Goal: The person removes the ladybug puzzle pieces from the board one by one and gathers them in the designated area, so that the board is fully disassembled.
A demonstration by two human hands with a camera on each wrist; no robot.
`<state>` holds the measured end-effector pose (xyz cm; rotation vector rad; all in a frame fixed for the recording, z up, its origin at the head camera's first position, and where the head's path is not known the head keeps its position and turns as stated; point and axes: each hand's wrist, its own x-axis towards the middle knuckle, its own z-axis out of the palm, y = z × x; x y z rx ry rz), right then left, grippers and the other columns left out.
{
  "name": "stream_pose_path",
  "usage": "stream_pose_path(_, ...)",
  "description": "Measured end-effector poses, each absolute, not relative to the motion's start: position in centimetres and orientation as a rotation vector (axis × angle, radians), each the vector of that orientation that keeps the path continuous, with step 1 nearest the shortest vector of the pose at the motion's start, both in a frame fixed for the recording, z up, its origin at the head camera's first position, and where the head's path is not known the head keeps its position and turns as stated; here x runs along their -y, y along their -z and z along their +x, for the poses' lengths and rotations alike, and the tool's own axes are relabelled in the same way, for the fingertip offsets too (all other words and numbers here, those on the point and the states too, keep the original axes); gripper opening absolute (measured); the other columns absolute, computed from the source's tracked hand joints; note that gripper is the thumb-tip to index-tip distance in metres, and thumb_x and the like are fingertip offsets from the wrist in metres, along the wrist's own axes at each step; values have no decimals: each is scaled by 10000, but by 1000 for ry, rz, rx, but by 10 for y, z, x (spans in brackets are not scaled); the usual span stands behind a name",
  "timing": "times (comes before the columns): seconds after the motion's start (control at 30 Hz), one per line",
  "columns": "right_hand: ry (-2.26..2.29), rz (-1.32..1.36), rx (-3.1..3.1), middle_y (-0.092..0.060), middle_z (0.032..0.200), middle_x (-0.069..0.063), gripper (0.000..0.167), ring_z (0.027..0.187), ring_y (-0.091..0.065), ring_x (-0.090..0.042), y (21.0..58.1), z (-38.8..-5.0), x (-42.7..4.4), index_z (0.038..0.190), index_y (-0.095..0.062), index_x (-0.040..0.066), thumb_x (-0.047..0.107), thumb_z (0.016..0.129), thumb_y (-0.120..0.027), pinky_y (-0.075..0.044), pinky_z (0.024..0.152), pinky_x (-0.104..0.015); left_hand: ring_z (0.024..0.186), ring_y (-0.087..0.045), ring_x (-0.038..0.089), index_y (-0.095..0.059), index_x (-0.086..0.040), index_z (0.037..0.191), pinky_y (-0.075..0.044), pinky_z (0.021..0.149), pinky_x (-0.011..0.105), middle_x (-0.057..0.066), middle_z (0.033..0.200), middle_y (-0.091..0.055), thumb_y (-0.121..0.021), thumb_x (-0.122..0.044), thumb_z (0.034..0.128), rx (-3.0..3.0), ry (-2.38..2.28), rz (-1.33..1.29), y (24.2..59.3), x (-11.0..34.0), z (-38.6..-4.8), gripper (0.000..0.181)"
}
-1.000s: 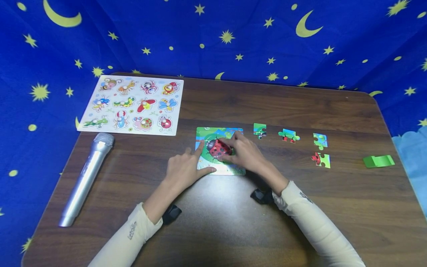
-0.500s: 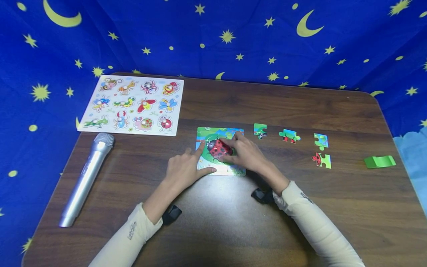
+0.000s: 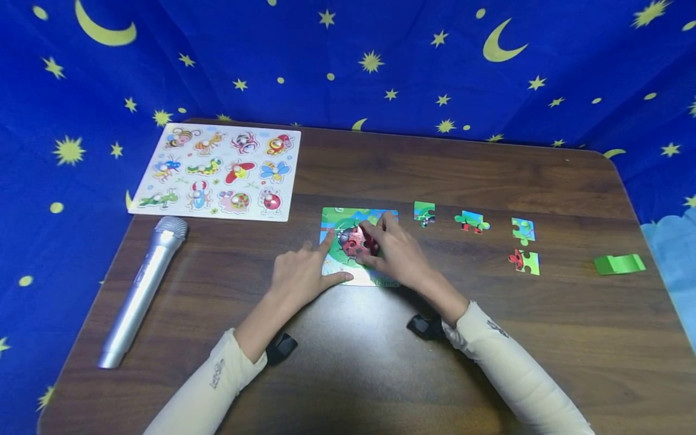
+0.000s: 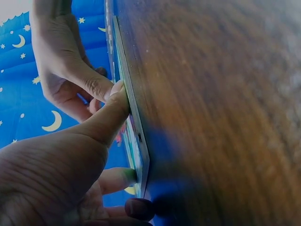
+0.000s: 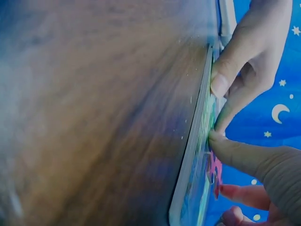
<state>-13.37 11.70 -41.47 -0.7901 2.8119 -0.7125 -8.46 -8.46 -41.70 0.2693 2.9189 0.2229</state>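
In the head view a small jigsaw board (image 3: 334,266) with a ladybug picture lies at the table's middle. My left hand (image 3: 298,275) rests on its left side, thumb on the near edge and a finger on the left part, holding it against the table. My right hand (image 3: 401,251) pinches a red ladybug puzzle piece (image 3: 356,241) between thumb and fingers at the board's centre. In the right wrist view that red puzzle piece (image 5: 216,172) stands tilted slightly off the board's face. The right hand covers part of the board's right side.
Several loose puzzle pieces (image 3: 472,221) lie to the right of the board. Farther right is a green block (image 3: 619,264). At left are a white insect peg board (image 3: 212,208) and a silver microphone (image 3: 144,293). A blue starry cloth (image 3: 304,48) hangs behind the table.
The red ladybug piece has tilted and catches more light, as my right hand's fingers shift slightly. My left hand stays on the board.
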Motion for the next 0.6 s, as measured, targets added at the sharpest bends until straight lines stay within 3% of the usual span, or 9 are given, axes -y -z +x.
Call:
stream_pose_path(0.23,707,-703,-2755,-419,967,-82,741,727,-425,-163,418,-136,-120,1401,-563,58,346,782,-852,-372,570,-246,489,-384,166,-341,-221,1556,-302,449,300,239,1245,-651,-569,-786,803,-2906,-223,273,417,85,-85,968)
stream_pose_path(0.6,659,-837,-2754,-452,995,-86,719,754,-462,-155,416,-138,-123,1346,-604,6,380,782,-846,-403,579,-244,493,-445,190,-341,-225,1557,-343,454,324,222,1179,-672,-571,-792,796,-2918,-222,274,417,85,-85,976)
